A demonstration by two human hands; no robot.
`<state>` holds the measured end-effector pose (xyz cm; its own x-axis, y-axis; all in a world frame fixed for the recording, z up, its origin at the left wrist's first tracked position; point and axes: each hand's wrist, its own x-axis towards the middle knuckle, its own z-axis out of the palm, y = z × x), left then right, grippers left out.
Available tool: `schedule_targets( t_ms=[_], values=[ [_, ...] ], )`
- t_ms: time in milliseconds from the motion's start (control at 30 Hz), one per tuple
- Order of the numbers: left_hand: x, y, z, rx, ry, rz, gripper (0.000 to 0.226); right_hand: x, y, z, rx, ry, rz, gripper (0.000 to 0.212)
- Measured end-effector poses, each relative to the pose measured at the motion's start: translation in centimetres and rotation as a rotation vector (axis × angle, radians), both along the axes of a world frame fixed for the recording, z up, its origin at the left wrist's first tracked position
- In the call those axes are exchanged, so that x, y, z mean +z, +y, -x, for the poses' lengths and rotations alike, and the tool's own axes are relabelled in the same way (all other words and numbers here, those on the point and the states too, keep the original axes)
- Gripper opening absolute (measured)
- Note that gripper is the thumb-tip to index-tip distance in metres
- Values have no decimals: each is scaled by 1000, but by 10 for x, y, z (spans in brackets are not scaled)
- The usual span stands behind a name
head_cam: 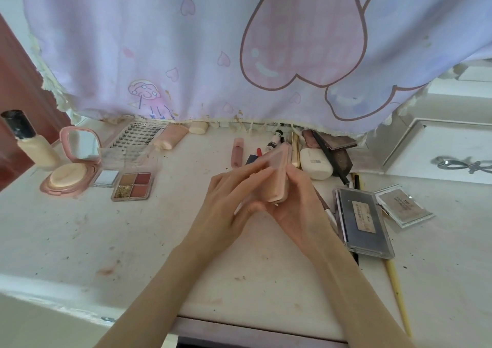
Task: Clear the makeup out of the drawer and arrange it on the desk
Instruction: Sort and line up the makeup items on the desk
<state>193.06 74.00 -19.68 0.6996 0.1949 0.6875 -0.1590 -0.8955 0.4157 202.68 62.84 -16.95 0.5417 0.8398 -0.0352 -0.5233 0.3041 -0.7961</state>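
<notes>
While held above desk (80, 241), pink compact (277, 177) btwn both hands, left hand (229, 201) & right hand (298, 206) clasping it.

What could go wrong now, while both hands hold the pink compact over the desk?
1. The pink compact is gripped on edge between the left hand and right hand; it might slip and fall on the desk.
2. The right-side pile is crowded: the white case and dark palette lie close, so setting it there may knock things.
3. The yellow brush handle reaches near the desk edge and could roll off.
</notes>
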Motion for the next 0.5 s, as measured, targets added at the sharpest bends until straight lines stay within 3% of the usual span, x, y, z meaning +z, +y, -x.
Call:
schedule_targets(
  t_ms=[200, 333, 400, 500],
  values=[
    [11, 12, 11, 53, -142, 460, 34, -2, 1, 3, 73, -12, 84, 56],
    [21, 27, 15, 13, -256, 888, 39, -2, 4, 13, 292, 70, 106, 56],
    [25, 42, 24, -41, -246, 1064, 32, -3, 5, 19, 423, 125, 83, 64],
    [33, 61, 45, -7, -139, 1101, 32, -8, 16, 29, 483, 104, 106, 48]
  ],
)
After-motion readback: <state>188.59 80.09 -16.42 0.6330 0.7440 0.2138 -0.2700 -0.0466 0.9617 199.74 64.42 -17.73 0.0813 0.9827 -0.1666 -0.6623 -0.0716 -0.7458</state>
